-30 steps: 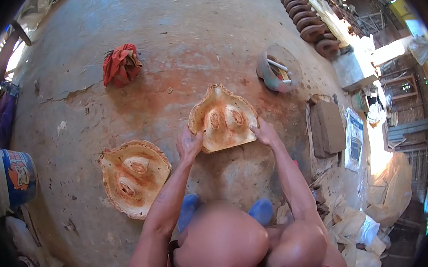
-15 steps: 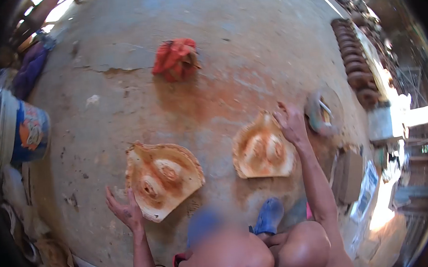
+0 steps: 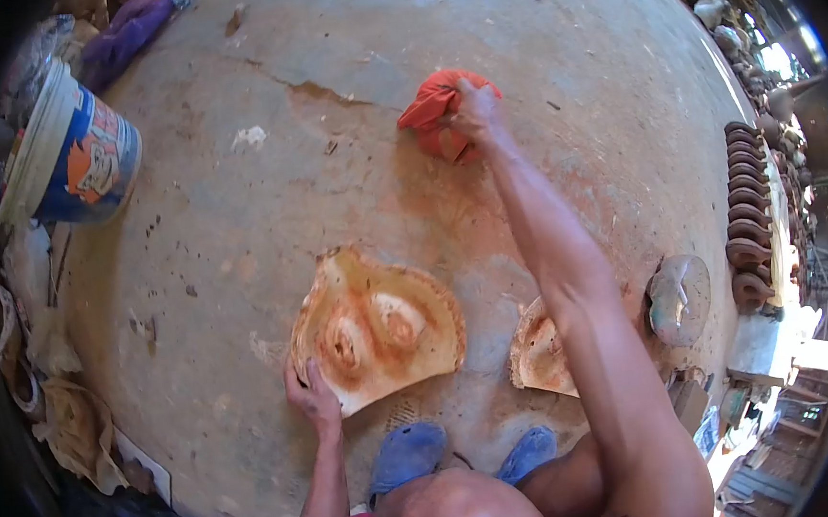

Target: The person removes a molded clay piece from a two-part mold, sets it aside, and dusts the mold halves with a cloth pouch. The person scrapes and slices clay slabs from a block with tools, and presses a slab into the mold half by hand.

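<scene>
A pale, orange-stained mould piece [image 3: 376,328] with two raised ovals lies on the floor before the feet. My left hand [image 3: 314,396] grips its lower left edge, thumb on the inner face. Farther out, my right hand [image 3: 474,112] is closed on a bunched red cloth [image 3: 437,103], which rests on the floor. A second similar mould piece [image 3: 540,351] sits to the right, partly hidden behind my right forearm.
A blue and white bucket [image 3: 90,156] stands at the left. On the right are a round bowl [image 3: 679,299] and a row of dark curved clay pieces [image 3: 749,216]. Purple cloth [image 3: 127,34] lies at the upper left. Blue shoes [image 3: 409,456] are below.
The view has turned leftward. Both hands left the right mould piece; my left hand took hold of the other one's edge, and my right hand reached out and grasped the red cloth.
</scene>
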`<state>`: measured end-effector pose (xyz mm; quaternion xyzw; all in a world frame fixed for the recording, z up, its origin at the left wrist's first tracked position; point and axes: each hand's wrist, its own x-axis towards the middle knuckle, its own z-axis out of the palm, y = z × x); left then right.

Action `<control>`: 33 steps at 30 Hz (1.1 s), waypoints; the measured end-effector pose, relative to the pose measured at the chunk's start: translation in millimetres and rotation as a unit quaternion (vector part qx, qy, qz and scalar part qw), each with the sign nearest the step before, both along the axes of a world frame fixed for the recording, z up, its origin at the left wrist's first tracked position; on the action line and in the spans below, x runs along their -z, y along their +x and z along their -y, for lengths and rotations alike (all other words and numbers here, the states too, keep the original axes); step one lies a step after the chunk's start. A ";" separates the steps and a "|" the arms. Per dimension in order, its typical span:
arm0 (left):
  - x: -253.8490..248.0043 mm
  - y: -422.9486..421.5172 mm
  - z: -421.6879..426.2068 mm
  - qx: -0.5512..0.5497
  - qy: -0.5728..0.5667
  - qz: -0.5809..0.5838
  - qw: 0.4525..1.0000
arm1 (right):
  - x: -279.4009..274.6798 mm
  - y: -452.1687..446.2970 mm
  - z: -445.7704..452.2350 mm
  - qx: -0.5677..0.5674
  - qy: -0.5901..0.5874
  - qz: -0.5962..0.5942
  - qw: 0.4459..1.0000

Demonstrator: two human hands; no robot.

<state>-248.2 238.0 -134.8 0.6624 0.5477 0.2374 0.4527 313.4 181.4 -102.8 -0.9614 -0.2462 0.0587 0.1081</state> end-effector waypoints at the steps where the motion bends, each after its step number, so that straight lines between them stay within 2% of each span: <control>1: -4.2 14.0 1.6 0.015 0.005 0.004 1.000 | 3.2 8.9 15.7 -0.056 0.043 0.005 0.997; 3: -5.1 41.6 3.4 0.033 -0.017 0.024 0.999 | -27.6 1.7 40.4 -0.092 0.083 0.013 0.992; 4: -3.7 51.1 4.1 0.035 -0.045 0.035 0.998 | -58.8 -10.8 45.1 -0.081 0.056 0.004 0.995; 6: 14.5 72.1 6.9 0.047 0.003 0.038 0.998 | -116.8 -42.2 50.8 -0.101 0.051 0.006 0.994; 7: 2.3 86.5 4.6 0.071 -0.003 0.024 0.997 | -133.7 -58.0 58.0 -0.127 0.070 0.017 0.989; 9: -13.8 110.7 8.0 0.098 -0.023 0.004 0.995 | -158.4 -100.2 80.7 -0.139 0.129 0.055 0.980; 11: -13.1 132.2 15.7 0.101 -0.070 0.058 0.991 | -185.5 -142.0 108.1 -0.124 0.173 0.068 0.975; 13: -13.8 148.9 26.2 0.098 -0.075 0.057 0.991 | -193.6 -173.7 137.8 -0.119 0.194 0.087 0.970; 15: -9.3 156.4 26.9 0.093 -0.072 0.060 0.991 | -180.2 -203.3 159.7 -0.117 0.219 0.084 0.965; 17: -0.5 157.8 28.9 0.091 -0.087 0.114 0.985 | -163.0 -229.6 168.3 -0.129 0.261 0.098 0.952; 19: -0.7 158.1 29.8 0.085 -0.105 0.127 0.983 | -118.5 -249.3 169.1 -0.113 0.260 0.121 0.951; 21: 4.5 157.5 28.5 0.080 -0.118 0.145 0.979 | -87.9 -261.3 177.8 -0.144 0.198 0.018 0.969; 23: 23.4 156.4 28.2 0.091 -0.081 0.195 0.973 | -103.7 -281.1 163.4 -0.155 0.190 -0.001 0.969; 24: 22.7 146.2 31.3 0.093 -0.084 0.186 0.974 | -113.6 -295.8 157.3 -0.153 0.234 0.006 0.960; 27: 8.6 154.1 28.8 0.085 -0.169 0.271 0.944 | -104.2 -307.7 143.6 -0.160 0.302 0.035 0.939; 30: 7.1 153.9 29.2 0.081 -0.242 0.339 0.905 | -87.8 -309.3 134.9 -0.230 0.197 -0.073 0.950; 31: 11.5 153.6 28.4 0.083 -0.262 0.362 0.891 | -95.9 -311.8 126.4 -0.236 0.200 -0.067 0.949; 33: 22.7 147.3 31.1 0.094 -0.306 0.392 0.862 | -110.9 -329.3 116.0 -0.240 0.297 -0.067 0.922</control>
